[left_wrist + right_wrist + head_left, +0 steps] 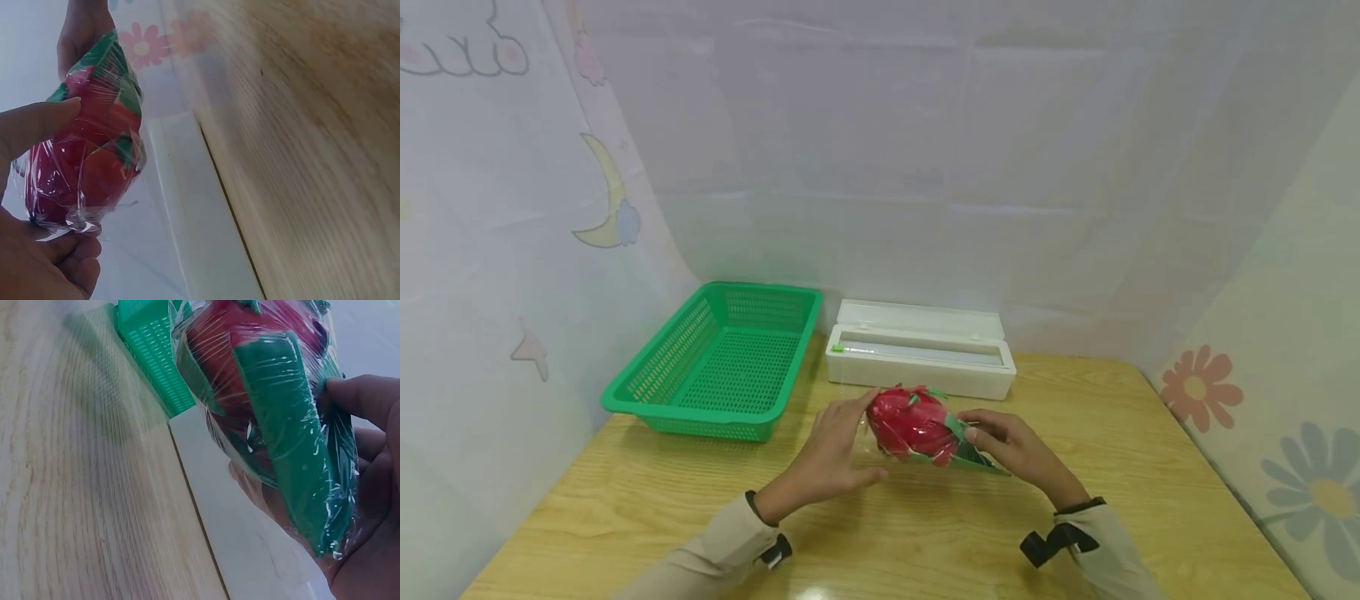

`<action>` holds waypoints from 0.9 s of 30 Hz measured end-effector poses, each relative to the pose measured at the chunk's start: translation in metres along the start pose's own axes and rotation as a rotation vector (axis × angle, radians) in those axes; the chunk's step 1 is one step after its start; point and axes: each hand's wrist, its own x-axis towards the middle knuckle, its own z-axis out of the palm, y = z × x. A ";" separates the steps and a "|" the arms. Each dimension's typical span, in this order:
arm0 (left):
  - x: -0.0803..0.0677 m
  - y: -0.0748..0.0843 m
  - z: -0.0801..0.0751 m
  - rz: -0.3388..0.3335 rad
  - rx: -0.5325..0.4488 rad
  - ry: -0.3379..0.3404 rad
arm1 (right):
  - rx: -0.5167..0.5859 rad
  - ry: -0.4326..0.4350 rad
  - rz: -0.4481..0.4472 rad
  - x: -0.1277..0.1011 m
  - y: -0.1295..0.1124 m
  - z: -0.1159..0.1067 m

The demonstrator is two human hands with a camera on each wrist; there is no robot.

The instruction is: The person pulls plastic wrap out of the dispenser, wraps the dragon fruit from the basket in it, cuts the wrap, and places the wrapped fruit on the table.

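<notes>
I've got the film-wrapped dragon fruit (910, 421)!
My left hand (829, 450) curls round one end; right hand (1021, 450) pinches the green tip (306, 487).

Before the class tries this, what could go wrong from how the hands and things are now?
1. The clear film looks loose and bunched at the end of the dragon fruit by the left hand, so it might snag or unwrap.
2. The right hand holds the narrowing green end, so the fruit could slip if the left lets go.
3. The white box stands close behind, lid raised; a forward swing might knock it.
</notes>
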 end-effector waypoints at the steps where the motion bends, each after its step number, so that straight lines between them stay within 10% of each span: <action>1: 0.001 0.000 0.000 0.001 0.009 0.004 | 0.004 0.002 0.003 0.000 0.000 0.000; 27: 0.019 -0.011 0.009 0.177 0.395 0.157 | 0.000 0.061 0.049 0.023 -0.003 -0.011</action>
